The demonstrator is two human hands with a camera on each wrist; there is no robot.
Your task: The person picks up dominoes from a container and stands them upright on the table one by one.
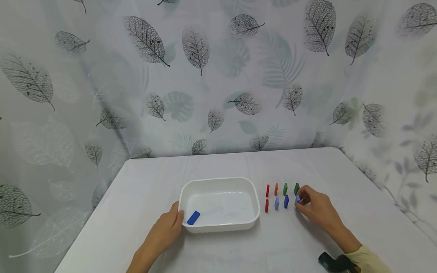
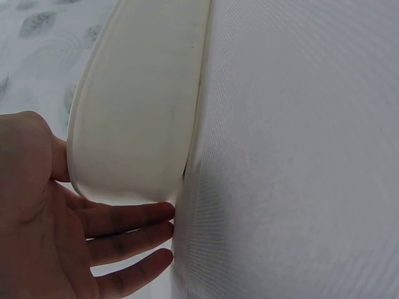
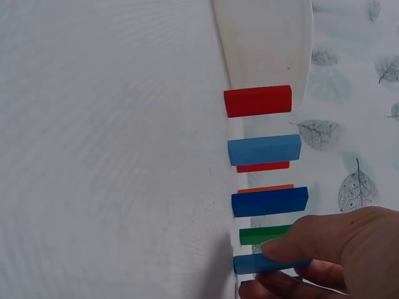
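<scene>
My right hand (image 1: 317, 209) pinches a light blue domino block (image 3: 250, 265) between thumb and fingers, at the right end of the front row. That row also has a red block (image 1: 266, 206), another light blue block (image 1: 277, 203) and a dark blue block (image 1: 286, 201), all upright. Behind them stand a red block (image 1: 268, 190), an orange block (image 1: 276, 189) and two green blocks (image 1: 285, 189). With its thumb at the rim and fingers against the outer wall, my left hand (image 1: 165, 229) grips the white plastic tub (image 1: 223, 228). One blue block (image 1: 193, 217) lies inside, near the front left corner.
A white cloth (image 1: 146, 193) covers the table. Leaf-patterned curtains (image 1: 218, 83) hang behind it and at both sides. A black device (image 1: 336, 262) sits at the right wrist, beside a pale yellow sleeve (image 1: 370, 259).
</scene>
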